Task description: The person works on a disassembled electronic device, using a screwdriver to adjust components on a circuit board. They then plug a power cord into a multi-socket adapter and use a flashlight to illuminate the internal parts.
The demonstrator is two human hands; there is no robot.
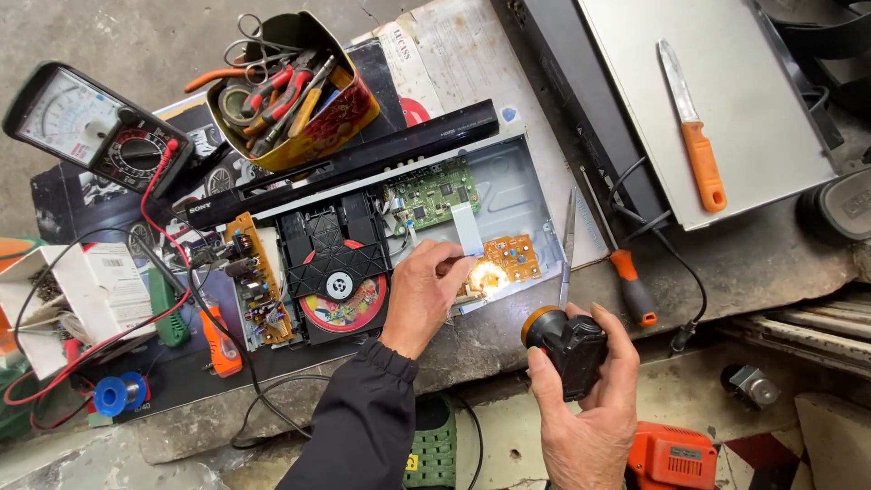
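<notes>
An opened disc player [508,181] lies on the bench, with a green circuit board [434,198], a black disc tray holding a colourful disc [343,304], and a small orange board [511,257]. My left hand [426,292] rests inside the chassis, fingertips at the white ribbon cable [467,227] beside the orange board. My right hand [588,399] grips a black flashlight [561,338] whose beam lights the orange board.
An analog multimeter [91,127] with red leads sits far left. A tin of tools [299,86] stands behind the player. An orange-handled knife [694,127] lies on a grey metal cover; tweezers [567,245] and a screwdriver [626,277] lie right of the chassis.
</notes>
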